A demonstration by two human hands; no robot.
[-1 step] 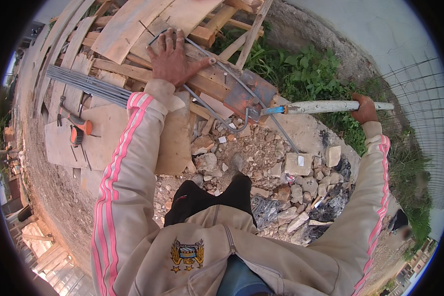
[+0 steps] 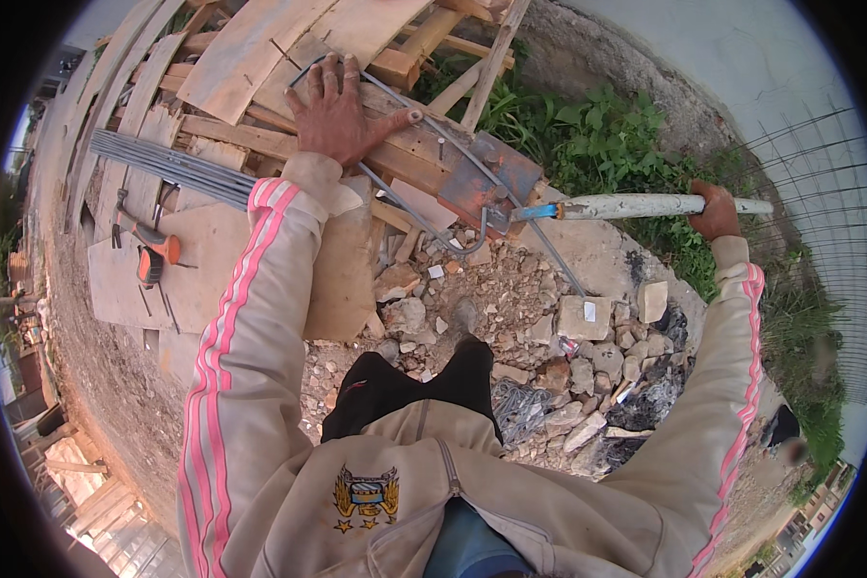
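Note:
My left hand (image 2: 335, 116) lies flat with fingers spread, pressing on a bent steel rebar (image 2: 462, 146) over a wooden plank. The bar is bent into several corners, with a hook at one end. It crosses a rusty metal plate (image 2: 499, 171) fixed on the plank; upright pins stand there. My right hand (image 2: 713, 210) is wrapped round a long white pipe (image 2: 626, 206), out to the right. The pipe's blue-banded end (image 2: 539, 212) meets the bar at the plate's edge; the exact contact is too small to tell.
Straight steel rods (image 2: 169, 164) lie bundled left of my left hand. A hammer (image 2: 156, 239) and an orange-black tape measure (image 2: 148, 266) rest on a board. Broken stones (image 2: 588, 318) cover the ground near my feet. Wire mesh (image 2: 828, 241) stands at right, beside green plants (image 2: 607, 140).

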